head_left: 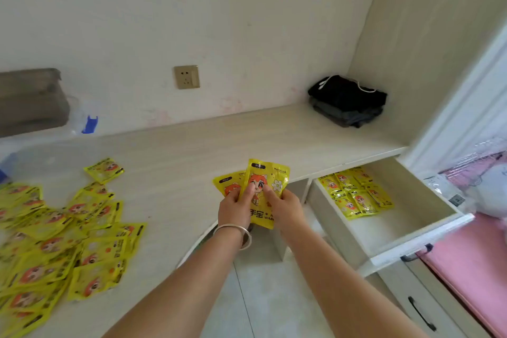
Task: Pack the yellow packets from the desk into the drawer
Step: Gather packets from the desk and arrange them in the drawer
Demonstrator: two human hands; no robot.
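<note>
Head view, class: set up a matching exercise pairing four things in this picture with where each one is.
Things:
1. folded dark clothes
2. wall socket
3. loose heap of yellow packets
4. neat rows of yellow packets

Places:
A. in the open drawer
B. at the left of the desk
C. in the desk's far right corner
D. on the wall above the desk

Pairs: 1-C, 2-D, 3-B, 4-A

A few more packets are held in both hands, left hand and right hand, over the desk's front edge.
</note>
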